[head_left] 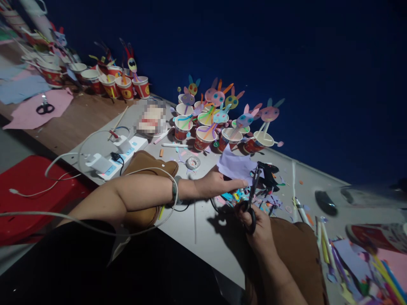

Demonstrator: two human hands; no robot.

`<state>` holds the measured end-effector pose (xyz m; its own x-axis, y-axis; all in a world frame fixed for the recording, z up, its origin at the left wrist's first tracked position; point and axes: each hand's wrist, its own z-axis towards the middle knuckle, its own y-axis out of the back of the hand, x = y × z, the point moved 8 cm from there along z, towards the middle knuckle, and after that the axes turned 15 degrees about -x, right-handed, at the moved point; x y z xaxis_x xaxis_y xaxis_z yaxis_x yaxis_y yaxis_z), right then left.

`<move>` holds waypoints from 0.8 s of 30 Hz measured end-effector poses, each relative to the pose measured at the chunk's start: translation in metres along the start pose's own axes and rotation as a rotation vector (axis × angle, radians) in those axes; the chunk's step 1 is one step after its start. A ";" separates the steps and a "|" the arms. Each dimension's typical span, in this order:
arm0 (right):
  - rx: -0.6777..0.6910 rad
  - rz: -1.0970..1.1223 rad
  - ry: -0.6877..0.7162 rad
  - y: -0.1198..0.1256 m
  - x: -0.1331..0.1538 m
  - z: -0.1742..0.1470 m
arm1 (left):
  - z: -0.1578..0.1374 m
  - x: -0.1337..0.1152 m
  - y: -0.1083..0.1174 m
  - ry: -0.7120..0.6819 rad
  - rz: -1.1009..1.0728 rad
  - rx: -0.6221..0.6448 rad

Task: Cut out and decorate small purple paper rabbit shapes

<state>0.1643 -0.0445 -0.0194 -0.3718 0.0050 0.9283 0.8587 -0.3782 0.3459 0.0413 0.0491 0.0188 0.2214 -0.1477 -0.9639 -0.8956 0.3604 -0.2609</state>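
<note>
My left hand (pixel 213 183) pinches a piece of purple paper (pixel 237 165) by its lower edge, thumb on top. In my right hand (pixel 259 228) is a pair of black-handled scissors (pixel 252 192), my fingers in the loops. The blades point up and away from me and meet the right edge of the paper. How far apart the blades stand, I cannot tell. Beneath both hands lie many coloured paper scraps (pixel 237 197), and a crumpled black thing (pixel 269 176) sits just behind the blades.
Paper cups with rabbit-faced paper figures (pixel 205 137) stand behind my hands. A tape roll (pixel 192 163) and white power strip (pixel 127 156) lie to the left. Another pair of scissors (pixel 45 108) rests on pink paper (pixel 59 106). A computer mouse (pixel 326 202) is at right; a cable crosses my left arm.
</note>
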 end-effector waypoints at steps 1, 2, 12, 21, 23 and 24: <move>-0.003 0.001 0.003 0.000 0.000 0.000 | 0.000 0.000 0.000 -0.001 -0.008 0.002; -0.006 0.001 0.005 0.001 0.000 0.000 | 0.000 -0.001 0.000 -0.006 -0.015 0.006; 0.031 0.030 0.027 -0.002 0.003 -0.001 | 0.003 0.000 -0.001 0.002 -0.028 0.048; 0.043 0.041 0.005 -0.002 -0.003 -0.002 | 0.008 0.000 -0.001 -0.058 -0.006 0.068; 0.050 0.031 0.006 -0.003 -0.002 -0.002 | 0.009 0.000 -0.001 -0.060 -0.016 0.065; 0.054 0.027 0.010 -0.003 -0.002 -0.002 | 0.009 0.000 -0.001 -0.062 -0.020 0.063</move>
<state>0.1615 -0.0452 -0.0225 -0.3518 -0.0135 0.9360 0.8861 -0.3272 0.3283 0.0455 0.0568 0.0186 0.2644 -0.0991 -0.9593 -0.8649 0.4157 -0.2813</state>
